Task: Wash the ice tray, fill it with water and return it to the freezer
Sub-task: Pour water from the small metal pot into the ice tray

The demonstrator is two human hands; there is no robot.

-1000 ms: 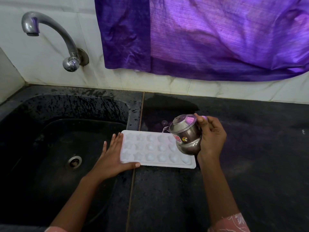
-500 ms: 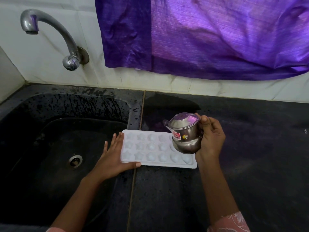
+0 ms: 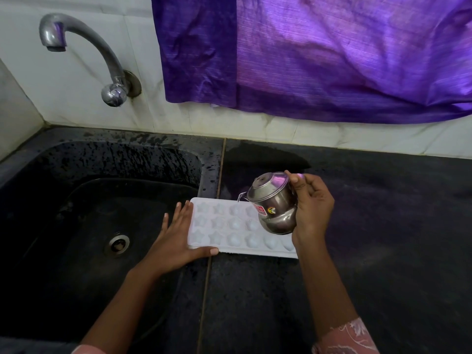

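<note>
Head view: right hand (image 3: 313, 208) grips a small lidded steel pot (image 3: 274, 205), tipped over the white plastic ice tray (image 3: 224, 226) just left of it on black stone counter (image 3: 383, 251); left hand (image 3: 176, 238) — fingers straight — steadies the tray's end. Pouring seems underway; overtipping could flood cells onto the counter

This is a home kitchen. A black sink (image 3: 102, 159) with a round metal drain (image 3: 117, 245) is sunk into a dark stone worktop (image 3: 383, 238), below a curved metal tap (image 3: 102, 52) fixed to a white tiled wall (image 3: 76, 98). A purple curtain (image 3: 332, 60) hangs over the tiles. A white ice tray (image 3: 224, 226) lies by the sink's edge, with a small steel pot (image 3: 274, 203) over it.
</note>
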